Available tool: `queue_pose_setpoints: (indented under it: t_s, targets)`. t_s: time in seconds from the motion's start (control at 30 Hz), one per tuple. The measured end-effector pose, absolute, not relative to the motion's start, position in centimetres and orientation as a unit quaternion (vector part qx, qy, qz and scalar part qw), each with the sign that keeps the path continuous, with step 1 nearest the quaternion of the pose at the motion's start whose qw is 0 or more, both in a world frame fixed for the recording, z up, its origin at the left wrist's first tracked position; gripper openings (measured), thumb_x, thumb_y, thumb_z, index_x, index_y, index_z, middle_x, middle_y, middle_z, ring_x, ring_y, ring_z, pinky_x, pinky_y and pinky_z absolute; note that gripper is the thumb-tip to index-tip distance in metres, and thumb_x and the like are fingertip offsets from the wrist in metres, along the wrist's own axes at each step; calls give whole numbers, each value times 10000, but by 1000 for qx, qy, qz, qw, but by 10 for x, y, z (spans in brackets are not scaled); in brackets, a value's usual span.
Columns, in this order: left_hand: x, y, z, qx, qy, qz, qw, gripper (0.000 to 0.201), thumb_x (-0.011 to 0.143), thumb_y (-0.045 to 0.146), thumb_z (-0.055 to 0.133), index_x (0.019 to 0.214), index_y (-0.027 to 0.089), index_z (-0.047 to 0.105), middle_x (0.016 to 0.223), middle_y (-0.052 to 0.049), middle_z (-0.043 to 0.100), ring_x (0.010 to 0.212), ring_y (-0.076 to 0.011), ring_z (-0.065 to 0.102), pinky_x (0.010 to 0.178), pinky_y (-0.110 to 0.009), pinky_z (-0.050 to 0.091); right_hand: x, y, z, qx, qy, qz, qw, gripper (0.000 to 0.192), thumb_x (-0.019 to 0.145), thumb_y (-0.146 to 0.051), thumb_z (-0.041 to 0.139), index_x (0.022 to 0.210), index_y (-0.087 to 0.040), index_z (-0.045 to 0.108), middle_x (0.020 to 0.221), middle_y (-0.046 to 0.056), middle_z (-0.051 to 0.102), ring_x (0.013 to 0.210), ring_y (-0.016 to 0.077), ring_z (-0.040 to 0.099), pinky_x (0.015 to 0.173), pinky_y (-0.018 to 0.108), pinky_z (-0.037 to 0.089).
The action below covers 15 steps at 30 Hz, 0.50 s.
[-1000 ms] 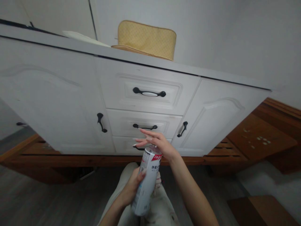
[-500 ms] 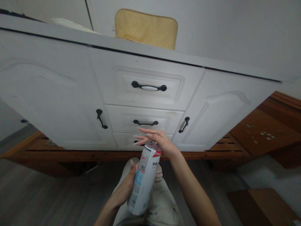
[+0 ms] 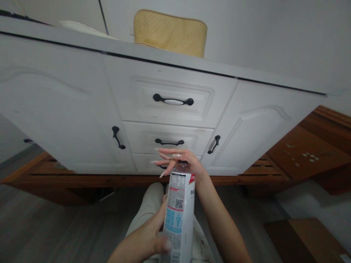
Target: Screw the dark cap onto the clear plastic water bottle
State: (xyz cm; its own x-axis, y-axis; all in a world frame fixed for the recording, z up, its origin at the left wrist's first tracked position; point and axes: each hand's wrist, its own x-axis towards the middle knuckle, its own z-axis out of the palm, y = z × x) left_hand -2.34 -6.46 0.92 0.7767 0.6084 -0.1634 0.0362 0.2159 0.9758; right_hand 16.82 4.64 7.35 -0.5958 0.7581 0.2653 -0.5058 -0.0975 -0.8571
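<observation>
A large bottle [image 3: 177, 215] with a white label stands tilted in front of my lap. Blue and red print, a QR code and a red corner show on the label. My left hand [image 3: 153, 233] grips its lower left side, the fingers partly hidden behind it. Over the bottle's neck is my right hand [image 3: 186, 160], with the dark cap [image 3: 183, 162] between its thumb and fingers. Several fingers of that hand stick out to the left. Part of the cap is covered by the hand.
Ahead stands a white cabinet [image 3: 167, 117] with drawers and black handles, resting on a brown wooden bench [image 3: 104, 182]. A yellow padded item [image 3: 170, 31] is on top. A cardboard box [image 3: 307, 237] lies on the floor at right.
The bottle has swung more upright, shifted right and turned so more of its printed side faces me. My left hand slid lower on it. A dark cap now shows beneath my right fingers.
</observation>
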Motion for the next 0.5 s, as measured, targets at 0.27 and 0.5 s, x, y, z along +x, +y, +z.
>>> queue_pose_setpoints:
  t_s: [0.27, 0.5]
  targets:
    - [-8, -69, 41, 598, 321, 168, 715, 1189, 618, 404, 841, 1575, 215, 161, 1683, -102, 157, 1565, -306, 90, 1284, -470, 52, 164, 42, 70, -98, -509, 718, 464, 513, 848, -365, 499, 1238, -72, 659, 694, 56, 796, 1049, 270, 739, 1235, 504, 227]
    - [-1, -67, 50, 562, 378, 216, 703, 1140, 562, 344, 885, 1496, 238, 242, 1454, -122, 504, 1342, -310, 487, 1170, -469, 359, 162, 47, 68, -85, -524, 700, 477, 549, 865, -417, 522, 1335, -141, 587, 1008, 90, 812, 1141, 285, 699, 1216, 547, 231]
